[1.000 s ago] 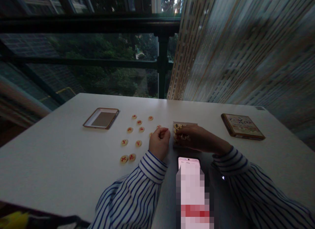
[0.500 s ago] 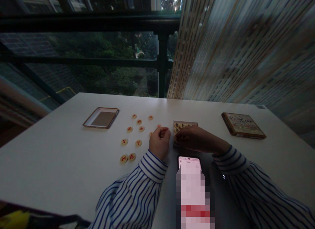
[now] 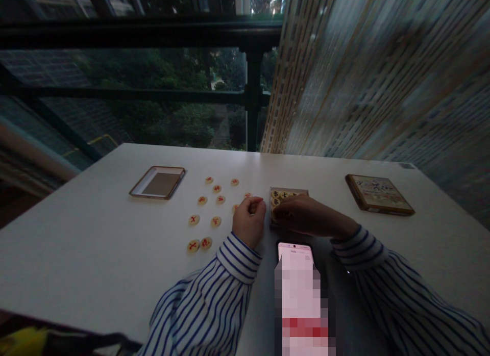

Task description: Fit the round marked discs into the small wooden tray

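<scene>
Right hand [image 3: 304, 214] clear of more discs [image 3: 276, 194]

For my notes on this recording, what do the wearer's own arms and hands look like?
Both arms wear long sleeves, white with dark blue stripes: the left sleeve looks brighter, while the right sleeve lies in shadow. On the left cuff, the stripes run around the arm. The left grip and right grip are bare, with no gloves.
</scene>
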Available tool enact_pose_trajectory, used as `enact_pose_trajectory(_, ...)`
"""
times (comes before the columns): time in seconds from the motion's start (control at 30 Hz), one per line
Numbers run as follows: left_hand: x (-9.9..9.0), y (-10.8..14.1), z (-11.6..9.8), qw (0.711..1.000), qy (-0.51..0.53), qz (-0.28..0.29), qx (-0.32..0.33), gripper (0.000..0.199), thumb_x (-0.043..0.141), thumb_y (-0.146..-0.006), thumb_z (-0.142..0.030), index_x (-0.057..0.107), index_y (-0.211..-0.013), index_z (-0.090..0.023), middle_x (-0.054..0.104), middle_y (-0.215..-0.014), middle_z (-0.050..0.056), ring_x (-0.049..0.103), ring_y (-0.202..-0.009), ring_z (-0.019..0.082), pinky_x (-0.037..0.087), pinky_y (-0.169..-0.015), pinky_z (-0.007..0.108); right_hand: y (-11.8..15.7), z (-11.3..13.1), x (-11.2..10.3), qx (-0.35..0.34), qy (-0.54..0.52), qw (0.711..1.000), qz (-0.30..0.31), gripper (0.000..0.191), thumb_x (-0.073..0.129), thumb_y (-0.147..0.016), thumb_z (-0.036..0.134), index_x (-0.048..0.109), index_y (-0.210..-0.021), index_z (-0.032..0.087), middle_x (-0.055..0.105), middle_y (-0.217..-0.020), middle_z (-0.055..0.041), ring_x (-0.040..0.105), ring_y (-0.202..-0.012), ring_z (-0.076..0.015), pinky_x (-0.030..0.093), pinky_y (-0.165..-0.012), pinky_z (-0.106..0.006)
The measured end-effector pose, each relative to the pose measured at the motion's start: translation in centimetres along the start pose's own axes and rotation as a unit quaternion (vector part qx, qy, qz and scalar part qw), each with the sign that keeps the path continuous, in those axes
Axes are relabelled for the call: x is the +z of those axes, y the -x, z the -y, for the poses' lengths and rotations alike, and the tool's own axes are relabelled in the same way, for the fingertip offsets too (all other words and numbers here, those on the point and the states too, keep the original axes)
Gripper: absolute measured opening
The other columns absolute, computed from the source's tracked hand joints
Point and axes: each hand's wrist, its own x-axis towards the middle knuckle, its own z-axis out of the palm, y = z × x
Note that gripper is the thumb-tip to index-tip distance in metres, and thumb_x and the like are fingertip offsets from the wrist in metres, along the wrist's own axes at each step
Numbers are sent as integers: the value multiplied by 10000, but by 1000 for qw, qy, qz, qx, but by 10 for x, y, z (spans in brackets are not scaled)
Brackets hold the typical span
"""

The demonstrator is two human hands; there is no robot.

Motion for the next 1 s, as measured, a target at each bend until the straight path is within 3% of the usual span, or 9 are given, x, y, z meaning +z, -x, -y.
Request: enact_pose_trajectory(1.0,-1,0,-1,1000,-6,4,6,166,577,-688,-271,591,-791,-140,620,-699,39,594,-658,140,481,-608,265,0,2,-1,-11,8,1000,2,157,485,-818,211,631,-773,173,628,-758,-38,532,-679,-122,350,-627,-243)
